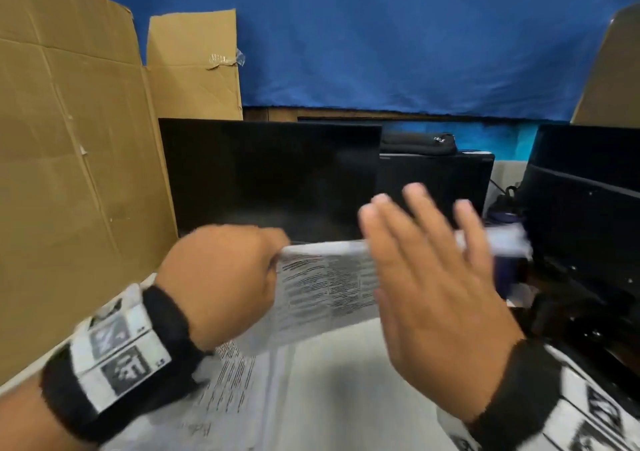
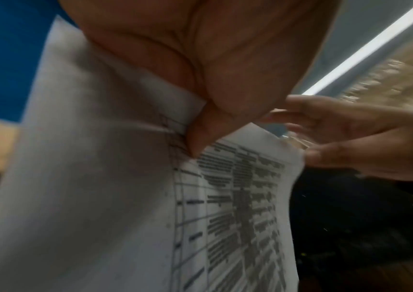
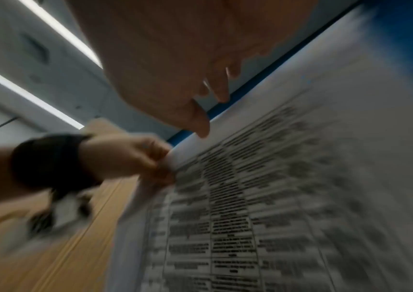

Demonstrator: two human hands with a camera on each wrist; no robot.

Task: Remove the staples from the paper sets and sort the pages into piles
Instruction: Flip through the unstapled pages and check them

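left hand (image 1: pixel 221 277) grip pinches top corner of printed paper set (image 1: pixel 325 287), raised before dark monitor (image 1: pixel 270 176); right hand (image 1: pixel 433 284) grip wide, fingers straight, holding nothing.

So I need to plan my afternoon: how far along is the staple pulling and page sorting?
Early to midway, I'd guess. Printed sheets already lie spread on the desk, perhaps sorted. In hand: the left hand pinches the top corner of a raised printed page, while the right hand is open behind it, fingers spread. No staple or tidy pile is visible through the blur, so how much remains is unclear.
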